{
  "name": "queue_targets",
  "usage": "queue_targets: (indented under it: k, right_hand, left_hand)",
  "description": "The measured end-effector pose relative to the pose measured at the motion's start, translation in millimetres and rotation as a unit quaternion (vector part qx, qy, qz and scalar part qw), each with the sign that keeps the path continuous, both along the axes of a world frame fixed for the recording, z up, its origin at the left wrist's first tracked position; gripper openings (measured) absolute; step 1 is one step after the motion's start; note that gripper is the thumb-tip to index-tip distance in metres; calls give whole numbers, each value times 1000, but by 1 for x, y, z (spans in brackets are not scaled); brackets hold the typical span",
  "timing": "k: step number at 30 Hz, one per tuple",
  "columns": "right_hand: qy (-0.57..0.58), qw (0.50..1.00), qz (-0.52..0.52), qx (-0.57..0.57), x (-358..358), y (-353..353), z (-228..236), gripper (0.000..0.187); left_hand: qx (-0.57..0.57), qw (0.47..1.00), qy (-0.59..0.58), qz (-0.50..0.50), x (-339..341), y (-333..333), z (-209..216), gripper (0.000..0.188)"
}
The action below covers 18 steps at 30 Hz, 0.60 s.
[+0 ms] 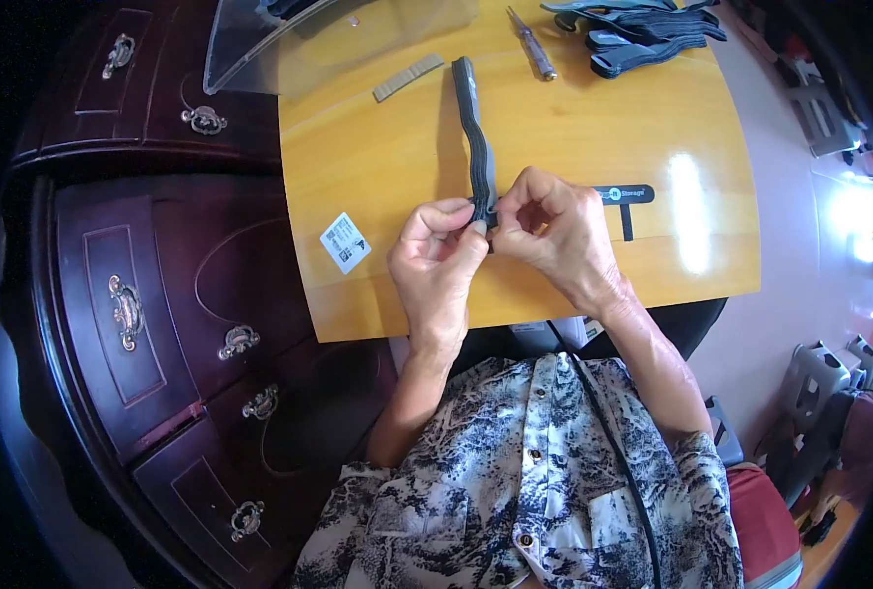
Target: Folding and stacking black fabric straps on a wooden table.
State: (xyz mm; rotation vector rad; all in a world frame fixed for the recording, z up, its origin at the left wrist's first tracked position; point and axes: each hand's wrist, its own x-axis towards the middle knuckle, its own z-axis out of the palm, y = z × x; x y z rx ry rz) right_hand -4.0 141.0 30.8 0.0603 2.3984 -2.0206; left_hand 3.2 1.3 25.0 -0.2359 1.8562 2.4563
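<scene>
Your left hand (436, 260) pinches the near end of a dark strap stack (471, 123), which extends away from you beyond it. Your right hand (556, 228), fingers bent, works close at that same end; cannot tell whether it grips. White label (345, 242) left of left hand. Flat dark strap (635, 194) just right of right hand; screwdriver (535, 49) beyond both.

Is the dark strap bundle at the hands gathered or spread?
Gathered: the dark strap bundle forms one narrow stack, its near end between left hand and right hand.
</scene>
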Motion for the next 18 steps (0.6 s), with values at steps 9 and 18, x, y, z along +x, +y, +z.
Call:
queue_targets:
  k: [9, 18]
  right_hand:
    - [83, 996, 37, 13, 7, 2, 13, 17]
    - [96, 995, -27, 3, 21, -1, 14, 16]
  left_hand:
    - [38, 999, 31, 21, 4, -4, 10, 16]
    - [43, 997, 58, -2, 10, 6, 13, 18]
